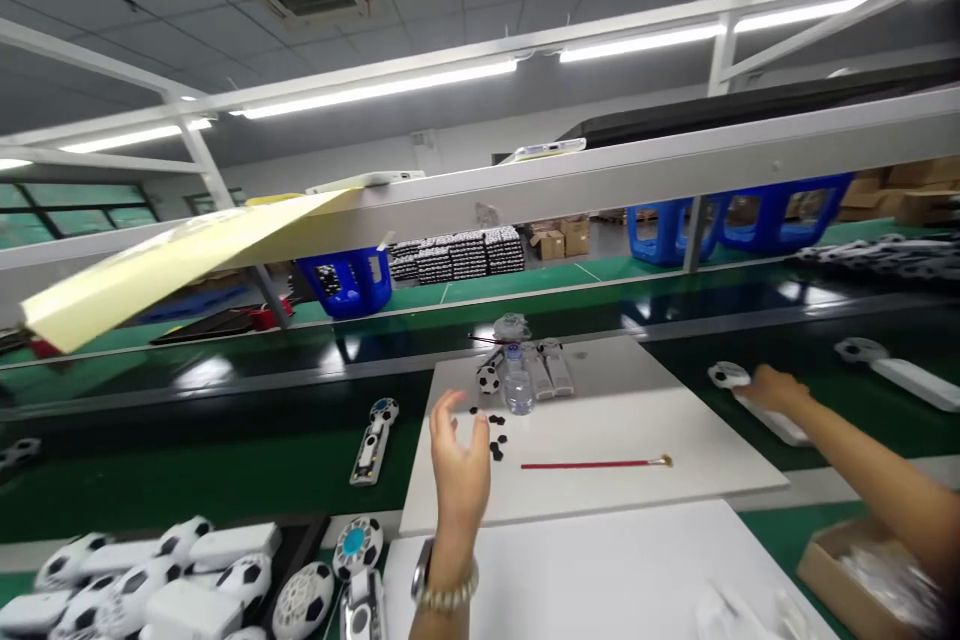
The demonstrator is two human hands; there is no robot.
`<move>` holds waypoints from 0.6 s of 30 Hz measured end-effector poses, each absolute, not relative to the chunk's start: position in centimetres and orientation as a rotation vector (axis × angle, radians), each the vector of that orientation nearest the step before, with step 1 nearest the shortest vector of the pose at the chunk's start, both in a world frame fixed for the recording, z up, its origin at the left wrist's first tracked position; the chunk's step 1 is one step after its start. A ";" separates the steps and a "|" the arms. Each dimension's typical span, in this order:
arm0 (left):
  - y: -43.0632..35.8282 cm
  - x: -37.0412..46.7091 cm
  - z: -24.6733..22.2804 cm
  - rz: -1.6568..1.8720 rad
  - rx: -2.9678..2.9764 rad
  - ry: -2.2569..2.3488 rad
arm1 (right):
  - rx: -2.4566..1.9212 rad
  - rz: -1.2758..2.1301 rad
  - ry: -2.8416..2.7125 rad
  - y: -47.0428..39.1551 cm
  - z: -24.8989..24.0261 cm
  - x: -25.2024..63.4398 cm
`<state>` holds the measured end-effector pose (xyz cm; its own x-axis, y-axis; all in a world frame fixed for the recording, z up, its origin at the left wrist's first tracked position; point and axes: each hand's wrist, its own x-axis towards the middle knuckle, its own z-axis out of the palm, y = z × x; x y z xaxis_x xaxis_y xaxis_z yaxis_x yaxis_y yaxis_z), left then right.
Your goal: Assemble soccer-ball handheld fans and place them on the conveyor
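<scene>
My left hand (459, 465) is raised over the white board (600, 495), thumb and fingers apart, with nothing in it. Close by on the board lie several small black pieces (497, 447) and a red-handled brush (592, 465). At the right, my right hand (780, 390) has its fingers closed around the neck of a white football-headed device (776, 420), which lies on the green belt. The device's round black-and-white head shows left of the fingers, and its handle below them. My fingertips are partly hidden.
A clear bottle (518, 382) and white parts (553, 370) stand at the board's back. An opened device (371, 445) lies on the belt; white football-headed parts (150, 580) are piled front left. A cardboard box (840, 560) is front right. A shelf rail (645, 160) with yellow paper (180, 255) crosses above.
</scene>
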<state>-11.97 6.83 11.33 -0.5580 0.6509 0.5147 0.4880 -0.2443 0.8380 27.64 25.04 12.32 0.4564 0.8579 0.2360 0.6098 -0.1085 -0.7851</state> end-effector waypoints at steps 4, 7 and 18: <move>11.4 -17.1 9.4 1.692 1.211 2.313 | -1.738 0.356 -1.464 22.7 16.1 25.2; 13.6 -20.3 8.0 1.478 0.906 2.644 | -1.524 0.326 -1.529 17.1 17.3 23.5; 14.6 -25.4 4.9 0.976 0.672 2.807 | -1.179 0.731 -1.455 9.1 14.2 19.3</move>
<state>-25.36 14.60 4.88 -0.8983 0.4361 0.0535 0.3752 0.6982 0.6097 19.31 9.12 14.19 0.0649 0.9341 0.3509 0.2753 0.3213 -0.9061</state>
